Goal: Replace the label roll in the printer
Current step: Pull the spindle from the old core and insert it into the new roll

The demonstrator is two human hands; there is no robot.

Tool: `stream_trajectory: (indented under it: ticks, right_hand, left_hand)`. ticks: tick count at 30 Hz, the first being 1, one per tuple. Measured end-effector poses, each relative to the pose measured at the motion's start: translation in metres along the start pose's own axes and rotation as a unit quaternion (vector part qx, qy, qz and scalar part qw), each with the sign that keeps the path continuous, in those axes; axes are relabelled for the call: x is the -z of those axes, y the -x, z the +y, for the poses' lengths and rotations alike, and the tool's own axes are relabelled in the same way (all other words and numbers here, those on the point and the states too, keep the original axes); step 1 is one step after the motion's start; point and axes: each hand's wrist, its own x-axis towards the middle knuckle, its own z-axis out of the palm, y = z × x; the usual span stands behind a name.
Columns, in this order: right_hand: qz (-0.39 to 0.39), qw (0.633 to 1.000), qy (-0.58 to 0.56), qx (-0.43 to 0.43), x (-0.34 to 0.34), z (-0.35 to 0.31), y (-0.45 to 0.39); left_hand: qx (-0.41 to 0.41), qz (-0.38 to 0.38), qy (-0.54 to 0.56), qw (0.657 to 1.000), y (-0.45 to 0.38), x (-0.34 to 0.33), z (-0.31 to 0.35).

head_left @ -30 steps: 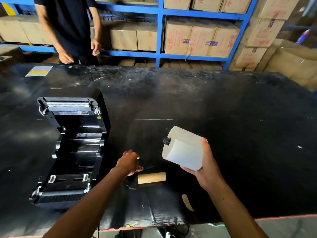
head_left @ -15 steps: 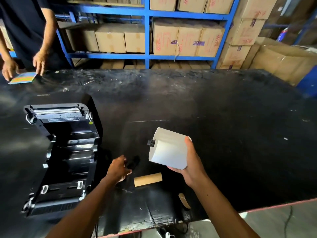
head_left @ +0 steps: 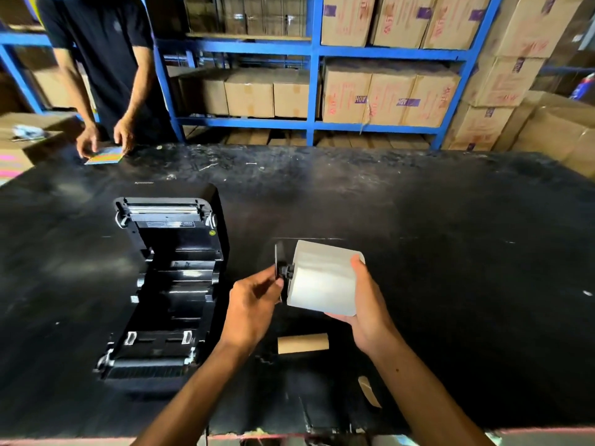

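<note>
Right hand point(head_left: 360, 304) cups the new label roll point(head_left: 322, 278) steady so the left hand point(head_left: 254, 304), just beside it, can pinch the black guide plate point(head_left: 278, 268) onto the spindle end.

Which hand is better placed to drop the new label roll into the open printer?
Right, probably. The right hand already holds the white label roll, while the left hand only pinches the black spindle guide at the roll's end. The printer sits open on the left.
</note>
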Motion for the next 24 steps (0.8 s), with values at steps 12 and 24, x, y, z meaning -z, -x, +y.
stream_trajectory:
  ticks: [12, 24]
  right_hand:
    - [-0.058, 0.994, 0.052, 0.071, -0.001, -0.001, 0.009]
    - [-0.093, 0.977, 0.094, 0.168, -0.041, 0.0, 0.015]
  left_hand:
    - [-0.05, 0.027, -0.005, 0.998, 0.013, 0.008, 0.008]
    - [0.024, 0.034, 0.12, 0.992, 0.026, 0.021, 0.036]
